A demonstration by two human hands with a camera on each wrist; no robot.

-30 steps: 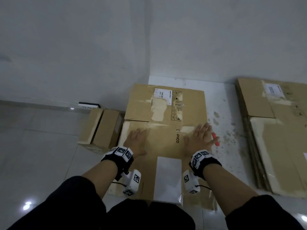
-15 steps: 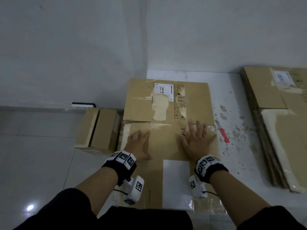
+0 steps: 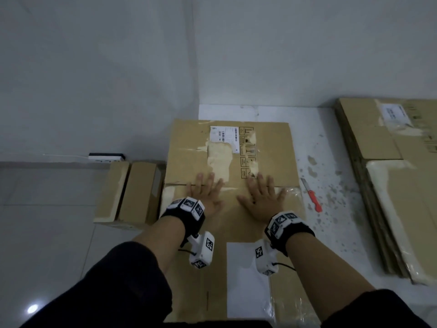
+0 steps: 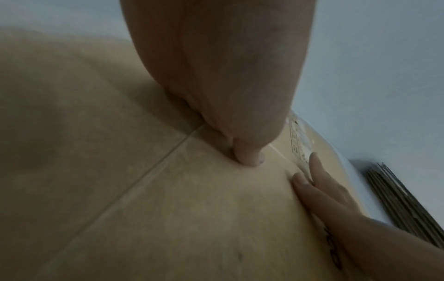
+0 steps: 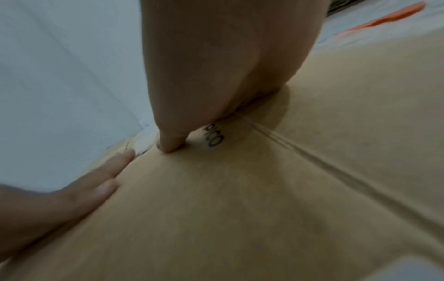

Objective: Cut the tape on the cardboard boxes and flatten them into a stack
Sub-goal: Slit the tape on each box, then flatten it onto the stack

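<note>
A flattened brown cardboard box [image 3: 227, 147] lies on the floor in front of me, with a white label and torn tape patches on its far half. My left hand [image 3: 205, 189] presses flat on it with fingers spread, across the fold line. My right hand [image 3: 262, 195] presses flat beside it, to the right. In the left wrist view my left hand [image 4: 250, 157] touches the cardboard [image 4: 168, 199] with a fingertip. In the right wrist view my right hand [image 5: 170, 144] rests next to the printed word on the cardboard [image 5: 228, 199]. A red-handled knife [image 3: 311, 194] lies on the floor right of the box.
A small brown box [image 3: 128, 192] stands unflattened to the left, against the flattened one. A stack of flattened cardboard [image 3: 397, 185] lies at the right. A white power strip [image 3: 106, 158] sits by the wall. White walls meet in a corner behind.
Both hands slid forward over the cardboard toward the fold line and came closer together. The right hand moved off the knife's side, so the knife now lies in full view.
</note>
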